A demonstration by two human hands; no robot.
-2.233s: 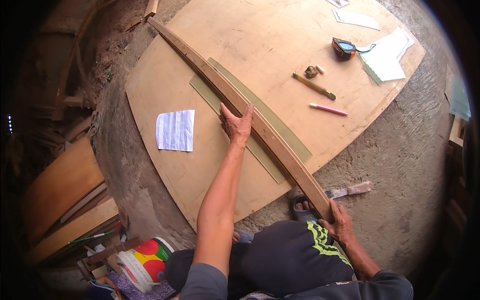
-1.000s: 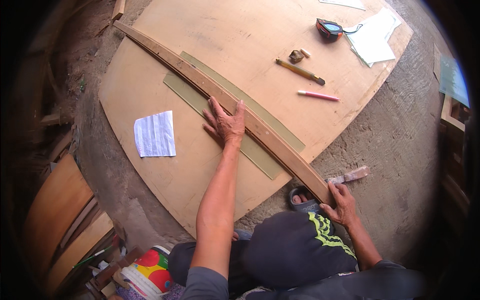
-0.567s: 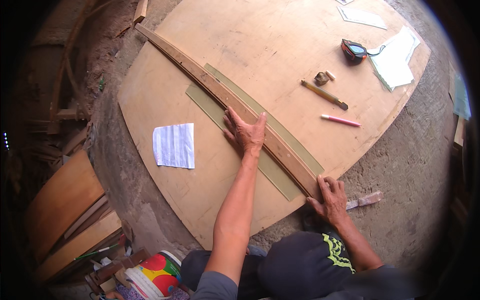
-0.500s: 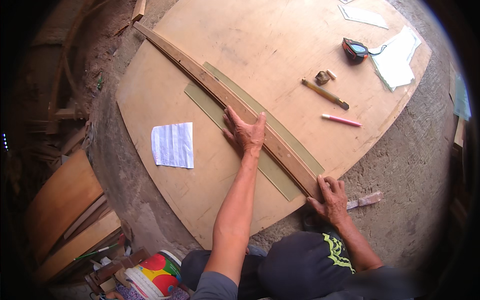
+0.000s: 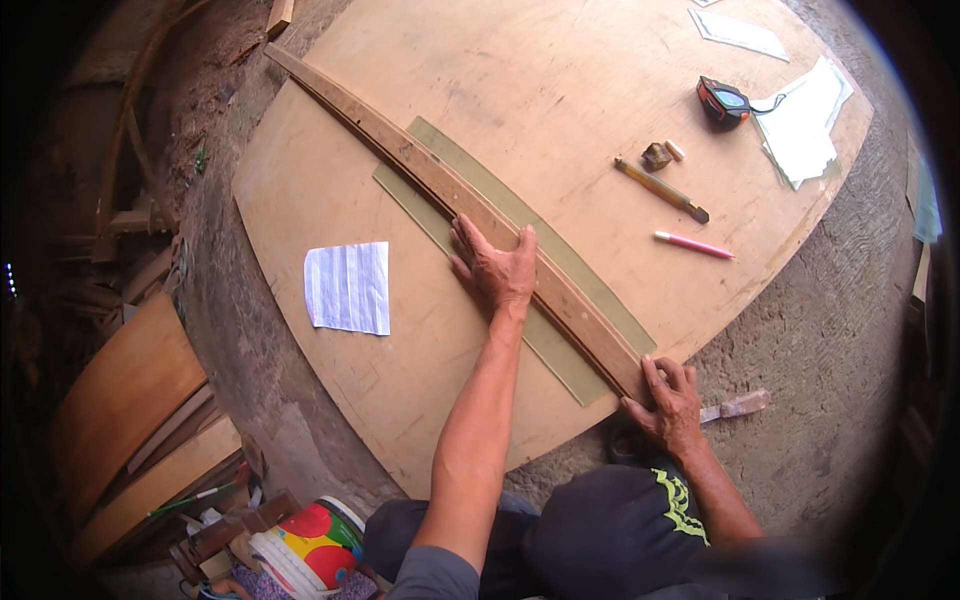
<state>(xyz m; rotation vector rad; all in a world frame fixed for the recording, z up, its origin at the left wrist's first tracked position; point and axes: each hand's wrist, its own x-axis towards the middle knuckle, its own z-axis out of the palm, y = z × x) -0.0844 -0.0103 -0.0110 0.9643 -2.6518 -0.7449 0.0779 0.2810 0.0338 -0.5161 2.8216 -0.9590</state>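
Observation:
A long brown wooden strip (image 5: pixel 400 143) lies slantwise across a pale plywood board (image 5: pixel 540 90), on top of a narrow sheet of greenish glass (image 5: pixel 600 284). Glass shows along both sides of the wood. My left hand (image 5: pixel 497 266) straddles the strip near its middle, thumb on the far edge and fingers on the near edge. At the strip's near right end, my right hand (image 5: pixel 670 405) grips the wood between thumb and fingers, close to the board's edge. A slim amber-handled tool with a dark tip (image 5: pixel 662 189), like a glass cutter, lies beyond the strip.
On the board are a pink pencil (image 5: pixel 694 246), a tape measure (image 5: pixel 724 103), a small brown lump (image 5: pixel 656 155), white-looking offcuts (image 5: pixel 800 120) and a creased paper (image 5: pixel 347 288). A putty-knife-like tool (image 5: pixel 738 405) lies beside my right hand. Wood pieces (image 5: pixel 130 400) and a colourful bucket (image 5: pixel 315 545) stand at left.
The view has shifted slightly. Both hands stay on the wooden strip, and a slightly wider band of glass shows along its far side.

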